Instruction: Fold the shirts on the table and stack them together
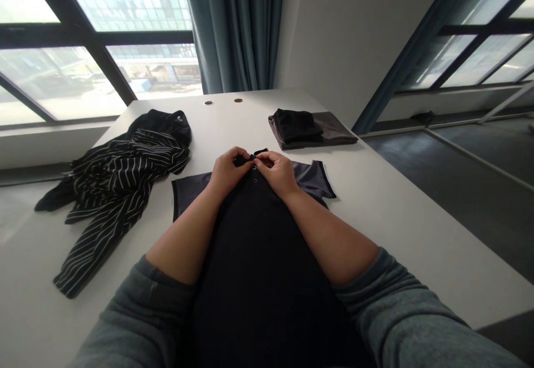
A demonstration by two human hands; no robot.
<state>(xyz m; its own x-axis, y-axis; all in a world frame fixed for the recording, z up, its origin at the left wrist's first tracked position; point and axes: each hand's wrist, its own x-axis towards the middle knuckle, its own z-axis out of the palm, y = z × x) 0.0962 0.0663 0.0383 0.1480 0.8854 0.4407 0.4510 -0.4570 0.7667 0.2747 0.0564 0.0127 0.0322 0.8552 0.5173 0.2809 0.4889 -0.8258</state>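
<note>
A short-sleeved polo shirt (258, 256), black in the body with dark grey sleeves, lies front up before me on the white table. Its collar end points away from me, and small buttons show on the placket. Both hands meet at the collar. My left hand (231, 172) pinches the collar's left side between thumb and fingers. Opposite it, my right hand (276, 172) grips the collar's right side, close to the top button. The fingertips nearly touch, and they hide part of the collar.
A crumpled black garment with white stripes (129, 173) lies at the left. Folded black and brown-grey clothes (312, 128) sit at the back right of the white table (400, 256). Two round cable holes are near its far edge, before a blue-green curtain (237, 28).
</note>
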